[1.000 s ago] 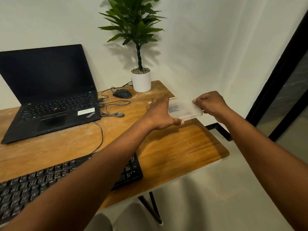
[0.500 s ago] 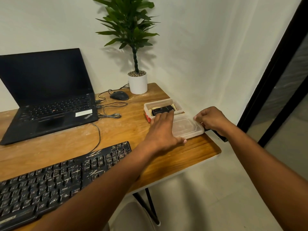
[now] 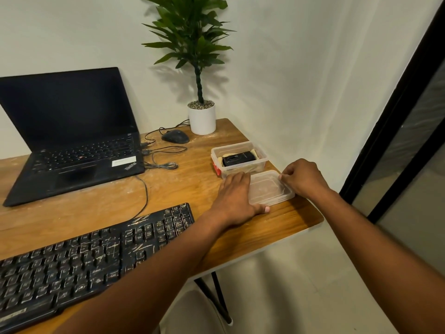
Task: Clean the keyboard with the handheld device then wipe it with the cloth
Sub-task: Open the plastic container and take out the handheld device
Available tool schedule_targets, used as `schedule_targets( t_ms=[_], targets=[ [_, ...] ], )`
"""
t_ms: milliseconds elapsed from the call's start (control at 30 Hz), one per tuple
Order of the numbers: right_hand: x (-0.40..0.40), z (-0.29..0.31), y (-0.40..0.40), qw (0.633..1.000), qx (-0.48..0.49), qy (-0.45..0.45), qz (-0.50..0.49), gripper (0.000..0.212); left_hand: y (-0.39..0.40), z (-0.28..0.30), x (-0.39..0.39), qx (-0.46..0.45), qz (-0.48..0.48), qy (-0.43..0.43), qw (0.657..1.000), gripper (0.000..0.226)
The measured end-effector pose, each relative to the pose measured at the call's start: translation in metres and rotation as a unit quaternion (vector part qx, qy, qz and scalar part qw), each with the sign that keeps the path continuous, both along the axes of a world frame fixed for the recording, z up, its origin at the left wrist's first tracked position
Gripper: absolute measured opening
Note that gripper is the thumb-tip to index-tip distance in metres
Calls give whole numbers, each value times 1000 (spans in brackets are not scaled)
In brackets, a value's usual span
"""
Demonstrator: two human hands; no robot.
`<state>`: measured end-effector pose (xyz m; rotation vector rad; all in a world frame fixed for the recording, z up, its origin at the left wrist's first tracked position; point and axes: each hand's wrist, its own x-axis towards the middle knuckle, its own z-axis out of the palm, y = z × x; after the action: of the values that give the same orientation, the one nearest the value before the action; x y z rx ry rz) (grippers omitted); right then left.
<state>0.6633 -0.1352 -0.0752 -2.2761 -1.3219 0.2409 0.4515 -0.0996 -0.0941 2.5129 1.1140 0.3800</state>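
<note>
the left hand (image 3: 234,201) lies flat on the lid (image 3: 269,188) near the table's (image 3: 168,189) right edge; the right hand (image 3: 304,180) pinches its rim. a nudge could tip it off. the device (image 3: 238,158) sits in the open box (image 3: 261,162) behind; the keyboard (image 3: 79,259) waits at the front edge.

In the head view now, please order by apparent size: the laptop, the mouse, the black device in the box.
1. laptop
2. black device
3. mouse
Device and mouse look similar; ranking unsure.
</note>
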Motion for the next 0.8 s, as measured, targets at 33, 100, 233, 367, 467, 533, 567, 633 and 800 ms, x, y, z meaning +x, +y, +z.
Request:
schedule_targets(
  t_ms=[33,100,233,367,467,533,567,633,800],
  targets=[
    [-1,0,0,1000,-4,-7,0,17,0,-1,-1,1,0,0,1000,103],
    [-4,2,1,1000,-15,-20,1,17,0,-1,-3,5,-1,0,1000,102],
    [-8,13,7,1000,13,-18,10,24,-2,5,-11,16,-5,-6,1000,103],
    [-16,36,22,996,63,-10,56,25,3,23,-28,33,-1,-15,999,104],
    [-28,56,37,991,88,-7,102,27,14,40,-41,52,11,-23,998,103],
    [-36,65,51,988,84,-9,129,27,23,49,-48,59,19,-29,998,102],
    [-40,68,59,987,78,-14,142,28,28,53,-51,61,23,-30,997,102],
    [-45,70,74,984,56,-28,167,33,38,60,-56,62,28,-35,997,100],
    [-44,68,104,974,-46,-28,220,50,67,64,-64,60,39,-30,997,92]
  ],
)
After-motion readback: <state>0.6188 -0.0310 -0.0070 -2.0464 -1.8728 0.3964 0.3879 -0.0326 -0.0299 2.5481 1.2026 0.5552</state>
